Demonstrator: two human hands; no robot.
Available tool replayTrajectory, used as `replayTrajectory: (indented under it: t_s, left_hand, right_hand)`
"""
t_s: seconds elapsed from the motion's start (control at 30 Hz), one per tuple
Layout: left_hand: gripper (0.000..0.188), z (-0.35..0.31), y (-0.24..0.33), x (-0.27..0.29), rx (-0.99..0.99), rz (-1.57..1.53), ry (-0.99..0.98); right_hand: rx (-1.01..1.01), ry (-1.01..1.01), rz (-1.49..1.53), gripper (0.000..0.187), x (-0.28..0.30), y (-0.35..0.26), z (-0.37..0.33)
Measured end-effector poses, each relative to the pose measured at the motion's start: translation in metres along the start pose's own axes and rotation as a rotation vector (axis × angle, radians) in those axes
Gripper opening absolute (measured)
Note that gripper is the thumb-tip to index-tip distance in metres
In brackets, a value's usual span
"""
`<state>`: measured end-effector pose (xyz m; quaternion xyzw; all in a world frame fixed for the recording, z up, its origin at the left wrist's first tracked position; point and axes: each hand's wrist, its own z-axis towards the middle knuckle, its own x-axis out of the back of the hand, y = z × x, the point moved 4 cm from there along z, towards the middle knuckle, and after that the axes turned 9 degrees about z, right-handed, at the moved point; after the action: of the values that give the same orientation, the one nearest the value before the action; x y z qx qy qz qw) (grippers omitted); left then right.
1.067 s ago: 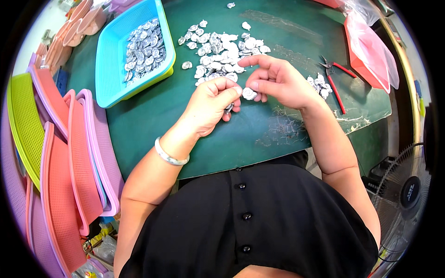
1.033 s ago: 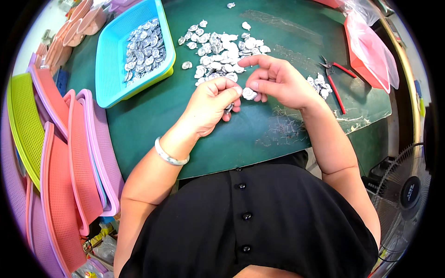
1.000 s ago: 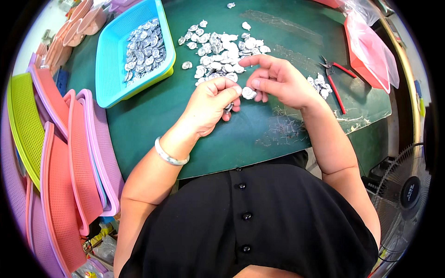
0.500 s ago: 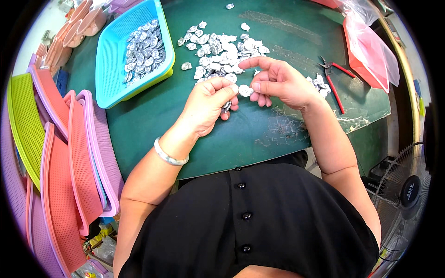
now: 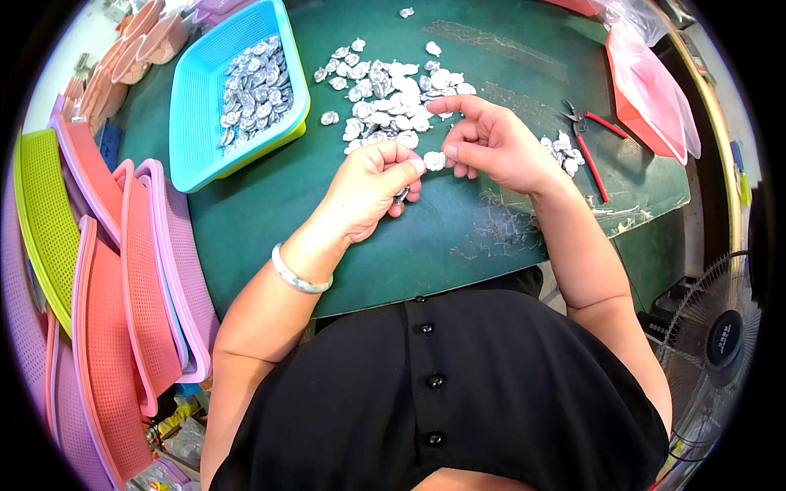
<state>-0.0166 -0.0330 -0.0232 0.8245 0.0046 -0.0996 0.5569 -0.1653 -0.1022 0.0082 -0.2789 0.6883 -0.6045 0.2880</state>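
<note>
Between both hands, just in front of a loose pile of silver metal pieces (image 5: 385, 110), is one small round silver metal piece (image 5: 435, 161). My left hand (image 5: 364, 188) pinches its left edge between thumb and forefinger. Another metal piece (image 5: 401, 195), darker, shows under the curled fingers of that hand. My right hand (image 5: 503, 151) holds the right edge with thumb and bent fingers, while its forefinger reaches out towards the pile. Right of that hand lies a smaller cluster of the same pieces (image 5: 563, 151).
A blue basket (image 5: 192, 123) holding many metal pieces stands at the left on the green table (image 5: 368, 270). Red-handled cutters (image 5: 585, 151) lie at the right, near a red box (image 5: 639, 106) with clear plastic. Stacked baskets (image 5: 106, 327) crowd the left side; a fan (image 5: 712, 352) stands lower right.
The small round piece stays between my hands. My left thumb and fingers have shifted slightly right, and the right fingers have curled in a little. The clear plastic on the red box has moved.
</note>
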Motion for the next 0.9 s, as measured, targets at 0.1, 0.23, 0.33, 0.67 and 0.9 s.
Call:
replayTrajectory:
  t_s: [0.1,0.23,0.33,0.67,0.9]
  left_hand:
    - [0.01,-0.001,0.001,-0.001,0.019,0.002,0.014]
    - [0.009,-0.003,0.002,0.0,0.007,0.005,0.057]
    - [0.009,-0.002,0.004,0.001,-0.059,0.034,0.1]
    - [0.01,-0.002,0.01,0.002,-0.224,0.031,0.179]
    - [0.008,-0.004,0.015,0.007,-0.251,-0.039,0.194]
  right_hand:
    - [0.121,0.031,-0.055,0.043,0.0,0.002,0.001]
    - [0.233,0.036,-0.092,0.043,0.0,0.001,0.001]
    - [0.205,0.034,0.031,0.045,-0.001,0.001,0.0]
    - [0.311,0.097,0.078,0.051,-0.006,-0.002,0.0]
    - [0.324,0.155,-0.002,0.045,0.017,-0.006,0.0]
